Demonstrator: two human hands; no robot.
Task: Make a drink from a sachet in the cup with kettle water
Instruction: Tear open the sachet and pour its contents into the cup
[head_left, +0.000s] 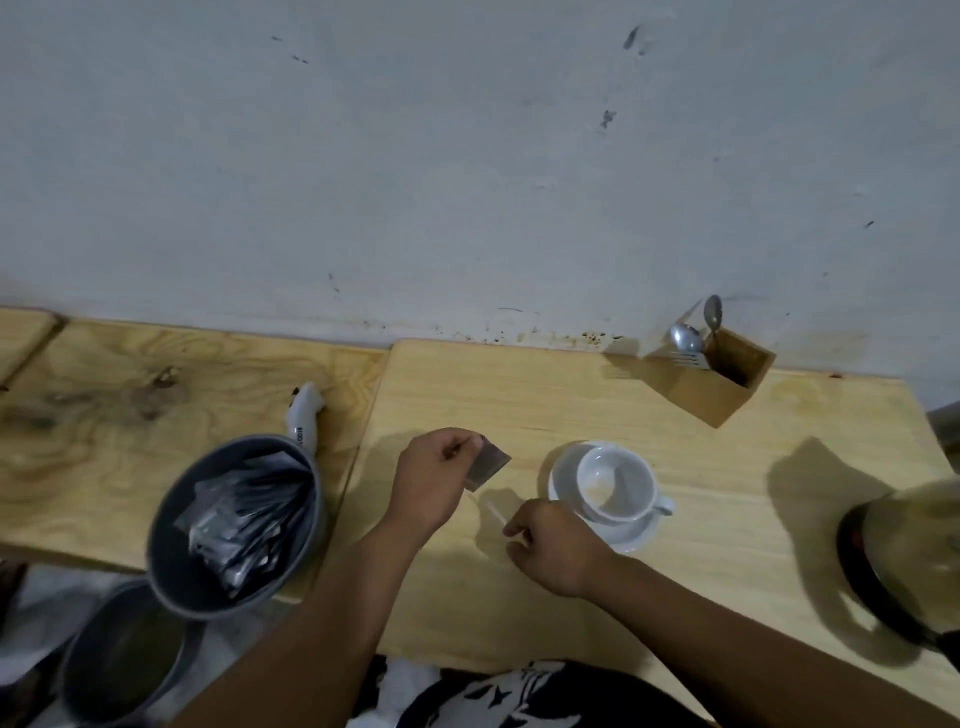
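My left hand (434, 480) pinches sachet (488, 462); right hand (553, 545) clenched on its thin strip, beside white cup (615, 480), mid-table (727, 467).

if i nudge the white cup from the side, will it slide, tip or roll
The cup sits upright on a saucer, so it would probably slide rather than roll. It looks empty, so likely light and easily shifted. It looks ceramic, so probably fragile if knocked off the table.

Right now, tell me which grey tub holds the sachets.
The upper grey tub, standing on the wooden table left of the left hand, is packed with sachets. The lower tub shows none.
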